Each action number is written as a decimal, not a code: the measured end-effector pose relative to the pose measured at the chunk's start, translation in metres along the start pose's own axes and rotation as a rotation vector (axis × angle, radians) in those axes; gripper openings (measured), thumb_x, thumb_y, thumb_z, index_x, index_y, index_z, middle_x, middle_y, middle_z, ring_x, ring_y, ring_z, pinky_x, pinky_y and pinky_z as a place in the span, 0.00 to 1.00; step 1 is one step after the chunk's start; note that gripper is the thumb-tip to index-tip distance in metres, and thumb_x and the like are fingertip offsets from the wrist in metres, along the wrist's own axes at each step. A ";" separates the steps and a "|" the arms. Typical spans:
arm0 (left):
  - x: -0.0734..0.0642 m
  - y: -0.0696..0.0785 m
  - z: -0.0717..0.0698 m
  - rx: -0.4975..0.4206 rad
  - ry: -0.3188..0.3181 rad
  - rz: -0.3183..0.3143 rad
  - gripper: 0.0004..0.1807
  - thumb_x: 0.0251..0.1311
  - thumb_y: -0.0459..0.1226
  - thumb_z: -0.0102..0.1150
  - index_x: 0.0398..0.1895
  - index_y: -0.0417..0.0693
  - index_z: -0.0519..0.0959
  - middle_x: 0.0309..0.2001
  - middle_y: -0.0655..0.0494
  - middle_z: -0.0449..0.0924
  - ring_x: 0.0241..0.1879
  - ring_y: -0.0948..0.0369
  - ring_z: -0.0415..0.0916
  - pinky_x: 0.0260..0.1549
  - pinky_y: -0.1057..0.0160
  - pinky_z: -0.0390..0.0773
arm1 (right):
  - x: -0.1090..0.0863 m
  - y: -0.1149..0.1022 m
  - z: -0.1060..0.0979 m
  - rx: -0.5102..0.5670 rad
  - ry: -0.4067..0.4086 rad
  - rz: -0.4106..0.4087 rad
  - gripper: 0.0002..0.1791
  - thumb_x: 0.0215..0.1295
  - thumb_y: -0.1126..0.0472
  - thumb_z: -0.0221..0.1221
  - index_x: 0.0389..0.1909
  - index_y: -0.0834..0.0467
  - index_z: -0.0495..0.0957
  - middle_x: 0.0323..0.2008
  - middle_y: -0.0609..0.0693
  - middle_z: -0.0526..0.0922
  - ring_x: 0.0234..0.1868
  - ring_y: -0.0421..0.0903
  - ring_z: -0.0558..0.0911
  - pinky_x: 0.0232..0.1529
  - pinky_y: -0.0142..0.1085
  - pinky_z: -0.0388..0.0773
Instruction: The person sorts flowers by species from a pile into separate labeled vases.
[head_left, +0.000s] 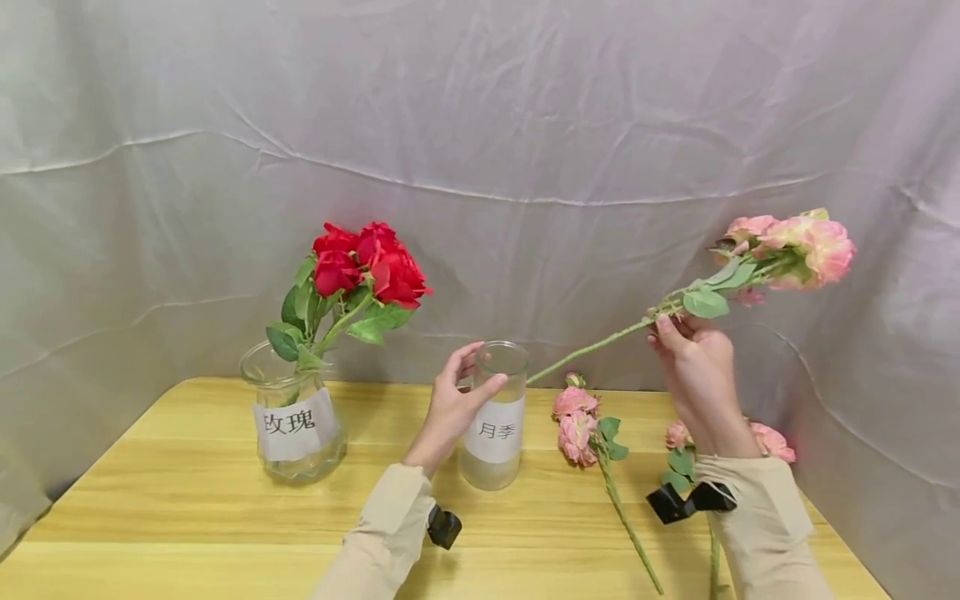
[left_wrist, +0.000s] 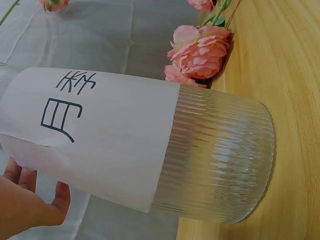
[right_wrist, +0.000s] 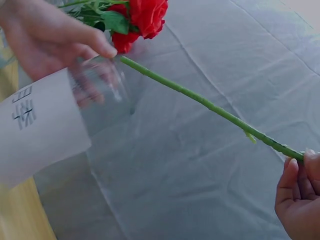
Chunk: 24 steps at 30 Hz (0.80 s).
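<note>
Right hand (head_left: 699, 371) pinches the pink flower (head_left: 806, 242), blooms (head_left: 825, 250) above its fingertips, stem (right_wrist: 200, 98) slanting down toward the left hand (head_left: 453, 405), whose fingers curl round the glass vase (head_left: 491, 473)

Tilted pink flower (head_left: 798, 242) (leafy), upright vase (head_left: 495, 429)

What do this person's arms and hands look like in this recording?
Both the left hand and right hand are bare, with no gloves. Long beige sleeves reach the wrists. A small, angular black device sits at each wrist, left and right.
</note>
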<state>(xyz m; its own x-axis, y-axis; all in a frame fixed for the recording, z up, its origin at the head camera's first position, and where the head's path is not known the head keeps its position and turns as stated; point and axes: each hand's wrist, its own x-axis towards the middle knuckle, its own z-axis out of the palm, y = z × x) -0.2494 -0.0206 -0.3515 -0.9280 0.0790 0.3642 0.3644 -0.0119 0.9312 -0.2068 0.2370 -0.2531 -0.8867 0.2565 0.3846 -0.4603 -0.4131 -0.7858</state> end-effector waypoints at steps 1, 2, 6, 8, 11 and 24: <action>0.000 0.000 0.000 -0.004 -0.001 0.002 0.33 0.55 0.40 0.66 0.65 0.47 0.68 0.58 0.47 0.74 0.58 0.50 0.66 0.56 0.48 0.65 | 0.002 0.000 0.004 0.004 0.020 -0.003 0.02 0.64 0.70 0.58 0.36 0.63 0.75 0.33 0.52 0.80 0.34 0.42 0.79 0.36 0.27 0.76; 0.000 0.000 0.000 -0.007 -0.002 0.003 0.33 0.56 0.40 0.66 0.65 0.46 0.68 0.59 0.47 0.73 0.59 0.50 0.65 0.56 0.47 0.64 | 0.005 -0.001 0.007 0.008 0.039 -0.007 0.01 0.64 0.71 0.57 0.35 0.63 0.75 0.32 0.52 0.80 0.34 0.42 0.79 0.36 0.27 0.76; -0.001 0.001 0.000 -0.009 -0.003 0.005 0.33 0.56 0.40 0.66 0.66 0.46 0.67 0.60 0.45 0.73 0.59 0.49 0.65 0.57 0.47 0.64 | 0.014 0.002 0.018 -0.063 0.095 -0.029 0.04 0.65 0.73 0.54 0.32 0.62 0.73 0.30 0.50 0.79 0.32 0.40 0.80 0.35 0.27 0.76; -0.001 0.001 0.000 -0.008 -0.003 0.002 0.33 0.56 0.40 0.66 0.66 0.46 0.67 0.60 0.46 0.73 0.59 0.50 0.65 0.57 0.47 0.64 | 0.017 0.004 0.023 -0.146 0.105 -0.045 0.04 0.66 0.73 0.53 0.33 0.63 0.72 0.29 0.48 0.79 0.31 0.39 0.79 0.34 0.26 0.76; -0.001 0.000 0.000 -0.007 -0.002 0.003 0.33 0.56 0.40 0.66 0.65 0.46 0.68 0.59 0.46 0.74 0.59 0.50 0.66 0.56 0.47 0.65 | 0.020 0.008 0.030 -0.280 0.101 -0.060 0.03 0.68 0.73 0.52 0.37 0.63 0.70 0.29 0.45 0.77 0.32 0.38 0.78 0.36 0.25 0.76; -0.001 0.002 0.000 -0.007 0.002 -0.001 0.33 0.56 0.40 0.65 0.65 0.47 0.68 0.59 0.48 0.73 0.59 0.51 0.66 0.56 0.48 0.65 | 0.023 0.029 0.050 -0.551 0.029 -0.108 0.03 0.66 0.74 0.54 0.38 0.69 0.70 0.28 0.42 0.76 0.30 0.33 0.77 0.36 0.25 0.77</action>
<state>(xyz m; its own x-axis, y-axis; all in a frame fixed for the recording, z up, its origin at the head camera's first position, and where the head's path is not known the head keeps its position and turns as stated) -0.2473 -0.0206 -0.3501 -0.9285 0.0770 0.3632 0.3629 -0.0192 0.9316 -0.2430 0.1874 -0.2428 -0.8309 0.2991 0.4692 -0.4508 0.1325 -0.8828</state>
